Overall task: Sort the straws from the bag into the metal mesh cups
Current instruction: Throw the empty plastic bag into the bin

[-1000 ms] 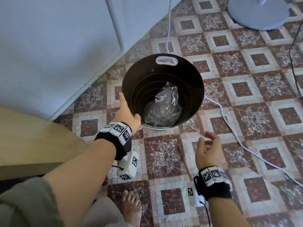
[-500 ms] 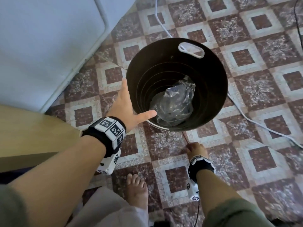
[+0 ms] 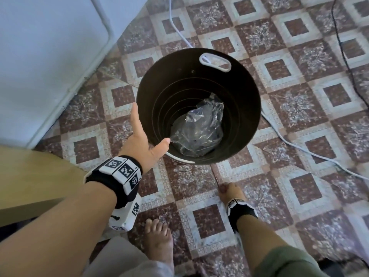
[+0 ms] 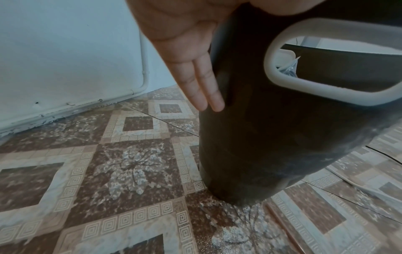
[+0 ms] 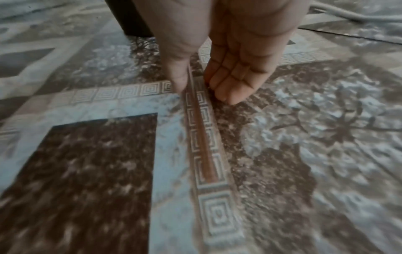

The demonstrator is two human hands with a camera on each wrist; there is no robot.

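Note:
A dark round bin (image 3: 257,108) stands on the tiled floor with a crumpled clear plastic bag (image 3: 199,132) at its bottom. My left hand (image 3: 143,140) rests on the near-left rim. In the left wrist view its straight fingers (image 4: 195,77) lie along the bin's outer wall (image 4: 261,137), and the thumb reaches over the rim. A thin brown straw (image 3: 214,173) lies on the floor in front of the bin. My right hand (image 3: 223,187) is down on the floor, where thumb and curled fingers (image 5: 195,89) pinch the straw (image 5: 202,137) near its end. No mesh cups are in view.
A white cable (image 3: 289,144) runs across the floor behind and to the right of the bin, and a black cable (image 3: 339,47) lies at the far right. A white wall (image 3: 50,56) and a wooden surface (image 3: 30,176) are on the left. A bare foot (image 3: 159,240) stands between my arms.
My right hand dropped from an open, raised pose to the floor and closed on the straw. My left hand stayed on the bin rim with its thumb now stretched out.

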